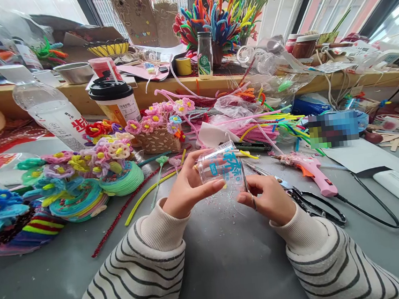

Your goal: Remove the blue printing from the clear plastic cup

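Note:
My left hand (188,186) is wrapped around a clear plastic cup (219,169) with blue printing, tilted on its side above the table. Closed at the cup's right end, my right hand (269,198) grips a thin metal tool (246,182). A dark narrow part of it lies against the cup and a small silver curve shows by the thumb; its kind is mostly hidden. Tiny shiny specks are scattered beneath the cup. Just beyond my right hand lie black-handled scissors (318,206) and a pink glue gun (312,171) with its black cord.
Pipe-cleaner flowers in pots (121,178) and a woven basket (159,141) stand at left, with a water bottle (54,111) and paper cup (115,101) behind. Loose pipe cleaners (240,129) pile up ahead. White card (362,157) lies right. A crowded wooden ledge (158,85) runs along the back.

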